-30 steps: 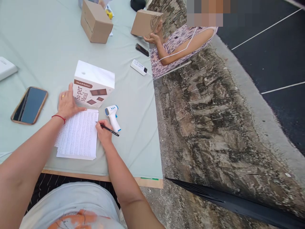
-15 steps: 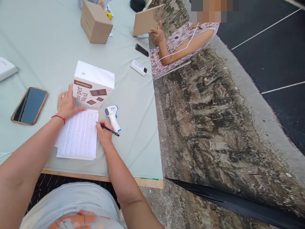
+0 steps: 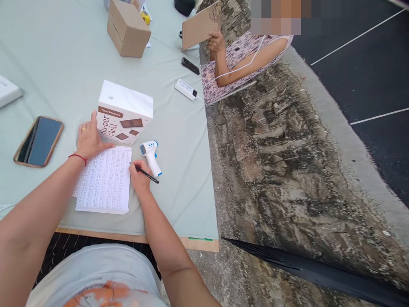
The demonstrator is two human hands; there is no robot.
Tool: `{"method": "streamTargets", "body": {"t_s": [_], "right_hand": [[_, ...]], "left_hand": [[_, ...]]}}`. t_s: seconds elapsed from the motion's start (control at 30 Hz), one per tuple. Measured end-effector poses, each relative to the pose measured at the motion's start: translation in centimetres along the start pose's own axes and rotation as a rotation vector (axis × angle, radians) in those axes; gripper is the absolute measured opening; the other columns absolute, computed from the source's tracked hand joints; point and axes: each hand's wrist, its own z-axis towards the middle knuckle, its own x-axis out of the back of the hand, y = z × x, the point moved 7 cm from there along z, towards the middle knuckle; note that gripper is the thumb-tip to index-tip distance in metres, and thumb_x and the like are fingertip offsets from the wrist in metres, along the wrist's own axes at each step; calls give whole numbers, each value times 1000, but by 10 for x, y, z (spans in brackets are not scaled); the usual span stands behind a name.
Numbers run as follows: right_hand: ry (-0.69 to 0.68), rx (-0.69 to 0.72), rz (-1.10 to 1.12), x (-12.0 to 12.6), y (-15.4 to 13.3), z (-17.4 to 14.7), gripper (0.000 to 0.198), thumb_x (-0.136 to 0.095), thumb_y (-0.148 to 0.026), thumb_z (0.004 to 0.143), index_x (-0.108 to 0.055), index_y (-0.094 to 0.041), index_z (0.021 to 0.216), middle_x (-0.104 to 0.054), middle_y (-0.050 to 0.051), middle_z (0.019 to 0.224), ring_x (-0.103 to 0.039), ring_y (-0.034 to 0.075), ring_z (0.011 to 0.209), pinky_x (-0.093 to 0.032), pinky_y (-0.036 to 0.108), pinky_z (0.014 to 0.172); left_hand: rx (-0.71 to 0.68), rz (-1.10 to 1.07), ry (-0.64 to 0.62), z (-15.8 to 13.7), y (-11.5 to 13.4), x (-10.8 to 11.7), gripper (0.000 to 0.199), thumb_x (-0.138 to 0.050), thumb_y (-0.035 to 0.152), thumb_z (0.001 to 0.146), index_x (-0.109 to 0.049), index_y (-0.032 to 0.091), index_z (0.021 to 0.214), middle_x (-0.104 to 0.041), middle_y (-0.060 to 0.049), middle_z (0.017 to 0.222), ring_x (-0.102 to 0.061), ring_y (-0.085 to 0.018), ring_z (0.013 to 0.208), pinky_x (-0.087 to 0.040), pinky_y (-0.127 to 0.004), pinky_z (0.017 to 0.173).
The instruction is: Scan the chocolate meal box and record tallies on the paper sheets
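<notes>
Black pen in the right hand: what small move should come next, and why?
A short pen stroke near the page's right edge seems the sensible move. The right hand grips the black pen with its tip at that edge, though contact is hard to confirm. The left hand lies at the upper left of the written page, apparently steadying it.
</notes>
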Motion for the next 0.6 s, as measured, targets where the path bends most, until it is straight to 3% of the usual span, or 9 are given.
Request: {"method": "streamTargets", "body": {"t_s": [0.17,0.33,0.43,0.53,0.6], "right_hand": [[8,45,-29,1,-1,0,23,-51,-43,80,-54,-22,73,-56,0,69,-51,17,66,-46,30,64],[-72,312,-43,11,-16,5,28,-48,-43,91,-65,-21,86,-61,5,85,-58,21,84,-52,35,80],[-188,388,-133,15,-16,8,29,-47,-34,95,-72,-22,105,-63,8,100,-60,23,102,-52,36,90],[-316,482,-228,12,-15,6,41,-37,-21,98,-71,-22,120,-64,10,108,-60,23,106,-52,37,93],[-282,566,-285,13,-18,4,48,-30,-15,99,-71,-21,124,-65,11,111,-60,23,106,-52,39,94]], "left_hand": [[9,-70,23,0,-1,5,112,-73,61,63,-30,14,155,-53,-12,144,-38,-40,143,-24,-59,124],[52,-135,-23,7,-2,7,119,-69,52,59,-21,14,161,-51,-11,148,-38,-38,145,-23,-56,126],[83,-141,-87,12,-6,4,117,-71,47,60,-20,18,162,-51,-11,151,-31,-39,150,-15,-58,130],[78,-140,-100,18,-16,1,107,-73,48,67,-27,20,160,-52,-12,149,-32,-40,151,-17,-62,127],[22,-123,-72,20,-22,0,104,-74,52,72,-28,20,160,-55,-12,146,-37,-40,147,-22,-64,124]]}}
